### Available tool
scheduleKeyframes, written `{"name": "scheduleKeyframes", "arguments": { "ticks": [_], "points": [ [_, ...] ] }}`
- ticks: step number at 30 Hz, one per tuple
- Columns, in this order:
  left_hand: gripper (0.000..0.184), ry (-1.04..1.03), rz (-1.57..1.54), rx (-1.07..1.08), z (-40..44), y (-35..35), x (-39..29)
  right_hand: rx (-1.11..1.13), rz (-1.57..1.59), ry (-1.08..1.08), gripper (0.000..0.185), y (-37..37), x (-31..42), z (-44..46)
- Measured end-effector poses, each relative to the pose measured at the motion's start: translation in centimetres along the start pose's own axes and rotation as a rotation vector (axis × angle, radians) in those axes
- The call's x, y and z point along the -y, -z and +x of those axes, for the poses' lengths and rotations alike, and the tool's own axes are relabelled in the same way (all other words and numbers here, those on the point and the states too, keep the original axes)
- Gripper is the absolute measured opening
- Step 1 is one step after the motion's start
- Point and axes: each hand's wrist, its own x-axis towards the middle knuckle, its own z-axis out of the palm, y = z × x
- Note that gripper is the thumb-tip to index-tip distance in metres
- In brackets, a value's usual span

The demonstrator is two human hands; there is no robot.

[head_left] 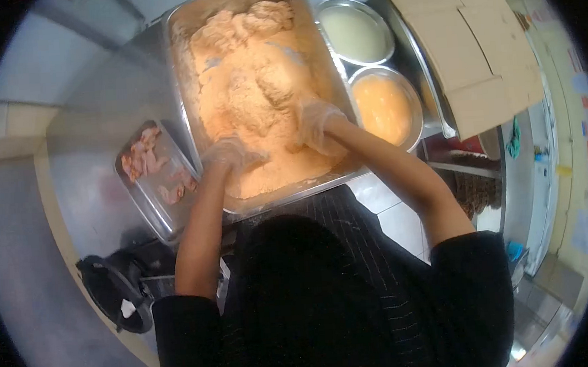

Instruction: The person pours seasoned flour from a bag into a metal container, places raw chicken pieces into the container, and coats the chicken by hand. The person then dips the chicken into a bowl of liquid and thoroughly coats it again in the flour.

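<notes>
A large metal tray (pixel 179 89) holds orange-tinted flour (pixel 283 167), with coated pieces (pixel 247 26) heaped at its far end and more (pixel 251 95) in the middle. My left hand (pixel 235 155), in a clear plastic glove, rests in the flour near the tray's left side; its fingers are partly sunk and blurred. Also gloved, my right hand (pixel 319 125) reaches into the flour beside the middle coated pieces. Its fingertips are hidden, so what it holds, if anything, does not show.
Left of the tray, a smaller metal tray (pixel 149 207) holds raw meat pieces (pixel 145 155). At the right are a bowl of pale liquid (pixel 355 33), a bowl of orange liquid (pixel 383 107) and a cardboard sheet (pixel 464 45). A black bin (pixel 105 289) stands lower left.
</notes>
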Motion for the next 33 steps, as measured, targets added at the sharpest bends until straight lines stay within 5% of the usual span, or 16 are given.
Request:
{"name": "scheduleKeyframes", "arguments": {
  "ticks": [7, 9, 10, 12, 15, 19, 21, 23, 27, 28, 30, 33],
  "points": [
    [0.091, -0.114, -0.1, 0.096, 0.6, -4.0, -0.8, 0.148, 0.143, 0.013, 0.025, 4.0, 6.9, -5.8],
    [0.067, -0.379, 0.184, 0.159, -2.5, -0.8, -2.7, 0.313, 0.016, 0.108, 0.025, 1.1, 6.1, -4.4],
    [0.067, -0.372, 0.188, 0.157, -0.1, -2.7, -2.1, 0.308, 0.018, 0.114, 0.025, -1.8, 4.7, -3.1],
    [0.036, -0.444, 0.371, 0.093, 7.0, -7.7, -0.7, 0.562, -0.29, 0.259, 0.02, -6.7, 1.3, -0.1],
    [0.015, -0.565, 0.648, -0.025, 2.1, -3.2, -1.1, 0.451, -0.189, 0.261, 0.019, -1.9, 3.7, -0.7],
    [0.021, -0.406, 0.492, -0.217, 4.3, -2.7, 0.4, 0.429, -0.442, 0.297, 0.02, 3.4, 5.1, 0.3],
    [0.025, -0.326, 0.409, -0.381, 6.9, -1.4, 1.0, -0.056, -0.175, 0.031, 0.019, 4.0, 3.7, 1.8],
    [0.038, -0.258, 0.39, -0.481, 11.0, -0.7, 1.3, -0.202, -0.136, -0.063, 0.018, 2.8, 2.1, 4.6],
    [0.067, -0.203, 0.553, -0.356, 21.7, -1.2, 1.9, -0.279, -0.203, -0.139, 0.018, -2.4, -1.8, 11.7],
    [0.067, -0.274, 0.594, -0.423, 23.6, -0.2, 1.4, -0.281, -0.229, -0.137, 0.017, -2.8, -2.4, 13.2],
    [0.064, -0.226, 0.685, -0.212, 26.8, 0.6, 2.8, -0.284, -0.304, -0.107, 0.017, -4.2, -3.1, 16.3],
    [0.05, -0.15, 0.822, -0.168, 22.6, 2.9, 2.5, -0.313, -0.374, -0.069, 0.017, -3.7, -1.4, 16.9]
  ]
}}
